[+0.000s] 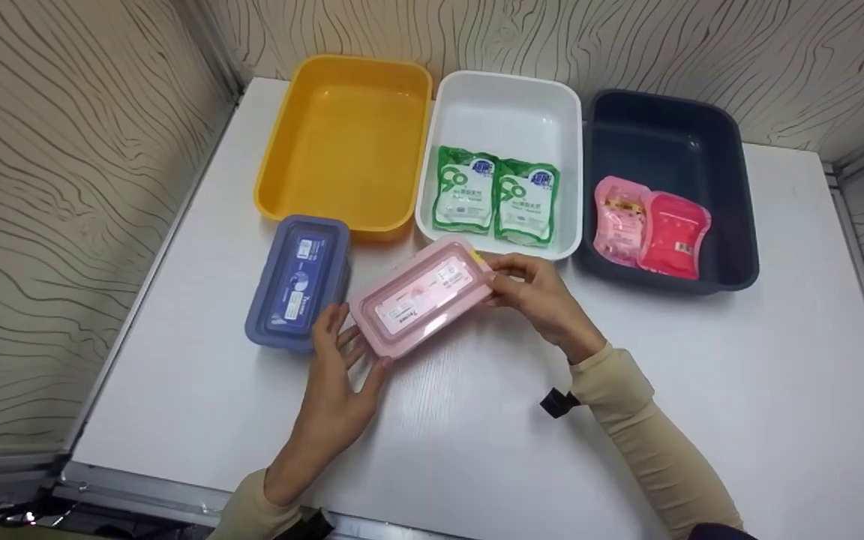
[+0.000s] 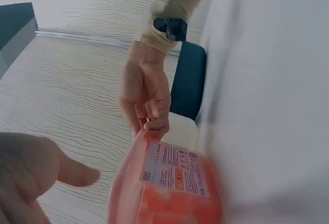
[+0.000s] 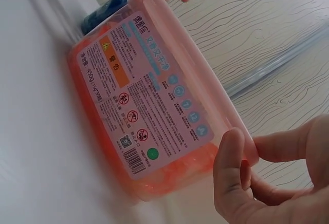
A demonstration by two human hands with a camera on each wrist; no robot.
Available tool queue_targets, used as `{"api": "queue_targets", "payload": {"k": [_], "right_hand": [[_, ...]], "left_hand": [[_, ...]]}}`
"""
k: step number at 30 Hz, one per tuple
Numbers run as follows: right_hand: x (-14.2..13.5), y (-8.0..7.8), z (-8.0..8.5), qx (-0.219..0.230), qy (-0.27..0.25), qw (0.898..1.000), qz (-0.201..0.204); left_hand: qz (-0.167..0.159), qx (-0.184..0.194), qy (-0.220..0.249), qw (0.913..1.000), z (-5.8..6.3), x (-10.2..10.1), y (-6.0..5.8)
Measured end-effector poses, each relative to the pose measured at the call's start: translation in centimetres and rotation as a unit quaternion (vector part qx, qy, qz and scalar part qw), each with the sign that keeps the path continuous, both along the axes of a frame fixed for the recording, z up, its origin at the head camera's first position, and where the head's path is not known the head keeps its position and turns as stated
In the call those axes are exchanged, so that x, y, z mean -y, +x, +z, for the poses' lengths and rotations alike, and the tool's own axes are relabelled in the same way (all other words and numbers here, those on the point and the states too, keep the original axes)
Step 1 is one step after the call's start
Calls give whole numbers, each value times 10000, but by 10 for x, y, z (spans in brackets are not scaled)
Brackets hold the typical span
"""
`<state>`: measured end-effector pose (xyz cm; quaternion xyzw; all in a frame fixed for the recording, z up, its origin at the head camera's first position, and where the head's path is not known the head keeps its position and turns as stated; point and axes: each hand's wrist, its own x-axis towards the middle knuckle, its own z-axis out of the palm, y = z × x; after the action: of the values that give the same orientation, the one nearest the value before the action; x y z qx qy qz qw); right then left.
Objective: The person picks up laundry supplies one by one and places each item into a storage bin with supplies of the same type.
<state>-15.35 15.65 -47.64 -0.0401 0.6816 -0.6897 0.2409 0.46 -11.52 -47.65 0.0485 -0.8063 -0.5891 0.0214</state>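
Observation:
A pink-lidded tub of laundry pods [image 1: 423, 296], clear-sided with orange-red contents, is at mid-table, angled with its right end farther back. My right hand [image 1: 544, 300] pinches the lid rim at that right end; the right wrist view shows the thumb and fingers [image 3: 231, 157] curled at the corner. My left hand [image 1: 338, 390] is at the tub's left end, fingers spread and fairly straight, the thumb right at the near corner. In the left wrist view this thumb [image 2: 77, 173] stands out from the tub. Left of it lies a similar blue-lidded tub [image 1: 298, 281], close to the left fingertips.
Along the back stand a yellow bin [image 1: 346, 142], a white bin [image 1: 507, 112] and a dark navy bin [image 1: 664, 131]. Two green-and-white pouches [image 1: 496, 196] lie in the white one, two pink pouches [image 1: 649, 229] in the navy one. Patterned panels [image 1: 87, 187] border the table.

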Motion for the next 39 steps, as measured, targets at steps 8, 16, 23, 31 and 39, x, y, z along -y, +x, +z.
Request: {"api": "queue_targets", "payload": {"k": [8, 16, 23, 31, 39], "right_hand": [[-2, 8, 8, -239, -8, 9997, -49], [-13, 17, 8, -201, -71, 9997, -100], [-21, 21, 2, 48, 113, 9997, -232], [-22, 25, -6, 179, 343, 9991, -146], [-25, 21, -6, -180, 851, 9961, 128]], "left_hand": [[539, -4, 1235, 9909, 1, -5, 3], [672, 24, 1580, 9852, -4, -7, -5], [600, 15, 1518, 9866, -4, -9, -14], [519, -172, 1162, 9917, -6, -6, -25], [445, -172, 1285, 9906, -14, -4, -31]]}}
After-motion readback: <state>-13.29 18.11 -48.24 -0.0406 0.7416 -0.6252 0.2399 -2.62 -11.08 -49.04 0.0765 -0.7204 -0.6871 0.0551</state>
